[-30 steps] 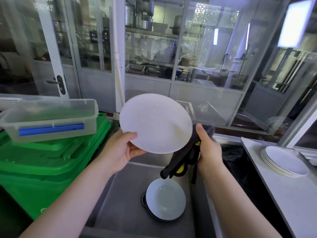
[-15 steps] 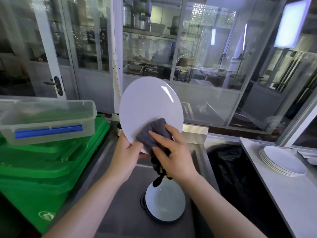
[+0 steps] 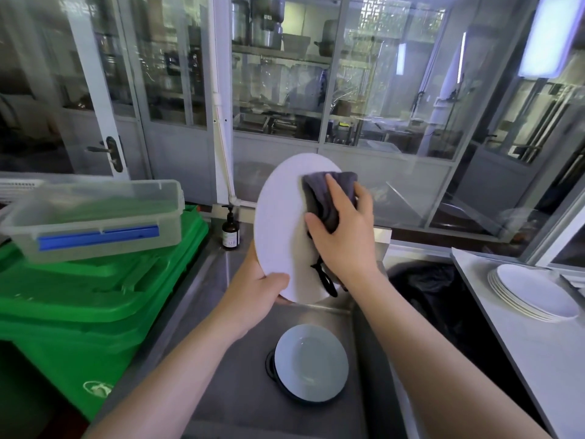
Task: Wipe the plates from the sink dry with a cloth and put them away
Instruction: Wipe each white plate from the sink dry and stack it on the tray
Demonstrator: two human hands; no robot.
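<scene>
A white plate (image 3: 278,223) stands nearly on edge above the steel sink (image 3: 240,375). My left hand (image 3: 256,296) grips its lower rim, thumb on the near face. My right hand (image 3: 345,236) presses a folded grey cloth (image 3: 326,191) against the plate's upper right part, fingers curled round the cloth; a black loop of the cloth hangs below my wrist. Another white plate (image 3: 311,362) lies flat in the sink over the drain. A stack of white plates (image 3: 535,293) sits on the counter (image 3: 538,359) at right.
Green bins (image 3: 95,299) stand left of the sink with a clear lidded box (image 3: 95,217) on top. A brown pump bottle (image 3: 230,231) stands at the sink's back corner. A black-lined bin (image 3: 433,296) lies between sink and counter. Glass partitions close the back.
My right hand has carried the cloth from the plate's lower middle up to its upper right. The plate has tilted more on edge, and my left hand has shifted lower on the rim.
</scene>
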